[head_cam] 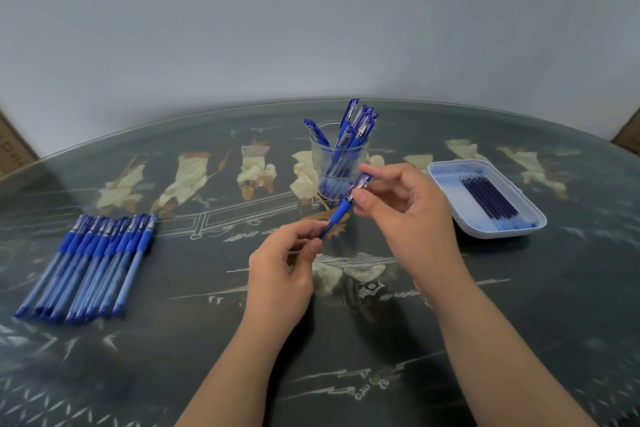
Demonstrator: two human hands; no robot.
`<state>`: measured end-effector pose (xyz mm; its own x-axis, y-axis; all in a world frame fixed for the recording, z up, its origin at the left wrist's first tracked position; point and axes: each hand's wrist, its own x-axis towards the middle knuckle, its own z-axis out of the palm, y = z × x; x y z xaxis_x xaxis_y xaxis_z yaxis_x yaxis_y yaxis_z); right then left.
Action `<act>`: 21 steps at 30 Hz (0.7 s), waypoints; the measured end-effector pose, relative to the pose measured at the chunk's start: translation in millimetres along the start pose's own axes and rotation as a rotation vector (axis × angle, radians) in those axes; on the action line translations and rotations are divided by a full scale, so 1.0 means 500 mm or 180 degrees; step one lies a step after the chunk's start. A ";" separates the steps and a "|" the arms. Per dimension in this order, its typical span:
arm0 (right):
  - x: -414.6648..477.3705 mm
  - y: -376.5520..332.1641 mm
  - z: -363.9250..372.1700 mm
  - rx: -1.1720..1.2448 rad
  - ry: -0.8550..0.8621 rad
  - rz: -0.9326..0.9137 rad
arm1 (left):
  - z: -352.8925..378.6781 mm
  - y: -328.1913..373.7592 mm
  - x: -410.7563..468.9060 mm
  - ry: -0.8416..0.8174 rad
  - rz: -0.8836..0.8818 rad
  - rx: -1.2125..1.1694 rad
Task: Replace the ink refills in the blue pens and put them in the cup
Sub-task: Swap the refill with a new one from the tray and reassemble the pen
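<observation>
Blue pen (341,210) pinched by left grip (284,270) and right grip (408,215), near cup (337,163), well inside table (519,322) edge.

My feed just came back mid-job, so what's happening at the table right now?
A person holds one blue pen over the table with both hands: the left hand pinches its lower end, and the right hand pinches the upper end above the grip. Behind it, the glass cup already holds a bunch of pens. A row of pens lies on the table to the left. On the right, a white tray holds dark refills.
</observation>
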<state>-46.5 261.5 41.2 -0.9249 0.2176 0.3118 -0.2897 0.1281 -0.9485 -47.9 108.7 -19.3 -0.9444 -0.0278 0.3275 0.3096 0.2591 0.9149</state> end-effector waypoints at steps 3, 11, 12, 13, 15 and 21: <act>0.000 0.004 0.000 0.0069 -0.0078 0.0077 | -0.003 -0.004 0.001 -0.0017 -0.0027 0.0004; -0.007 0.000 0.005 0.0255 -0.0179 0.0273 | -0.005 -0.006 0.003 -0.0089 -0.0086 -0.0049; -0.008 -0.001 0.006 0.0266 -0.0183 0.0272 | -0.004 -0.006 0.003 -0.0089 -0.0096 -0.0049; -0.009 -0.003 0.007 0.0283 -0.0181 0.0268 | -0.005 -0.007 0.003 -0.0083 -0.0106 -0.0063; -0.011 -0.002 0.010 0.0272 -0.0165 0.0247 | -0.006 -0.007 0.002 -0.0058 -0.0120 -0.0096; -0.013 -0.002 0.016 0.0220 -0.0010 0.0077 | -0.006 0.008 0.006 -0.0131 -0.0079 -0.0223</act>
<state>-41.9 252.2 39.7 -0.9325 0.2168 0.2888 -0.2835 0.0558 -0.9573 -49.2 106.7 -14.0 -0.9552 0.0066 0.2959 0.2917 0.1906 0.9374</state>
